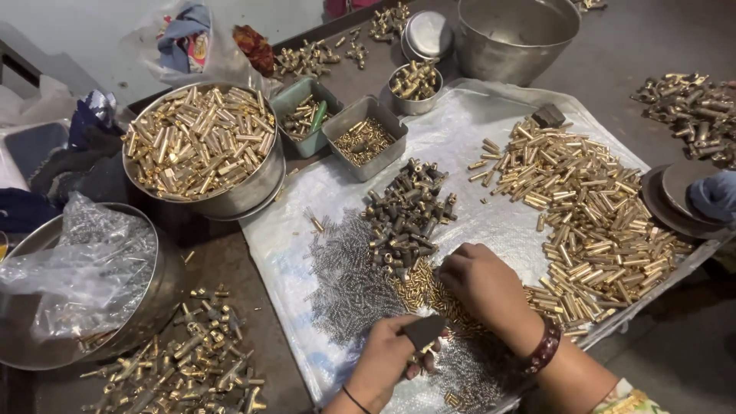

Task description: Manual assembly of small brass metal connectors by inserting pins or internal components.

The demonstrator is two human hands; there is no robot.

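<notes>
Your left hand (383, 360), nearest, grips small dark block (424, 331), fingers clenched round it. Right hand (483, 284), fingers curled, picks at small brass pieces (429, 291) just beyond block, nearer right hand; dark fittings (406, 215) farther.

Right wrist w/ dark red bangle (546, 347), left w/ thin black band (354, 399), sleeve (625, 399) prob. floral.

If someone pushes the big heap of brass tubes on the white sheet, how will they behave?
The brass tubes are round and lie loosely, so they would probably roll and scatter. The white sheet looks smooth, so they may slide too. Being metal, the heap is likely heavy.
</notes>
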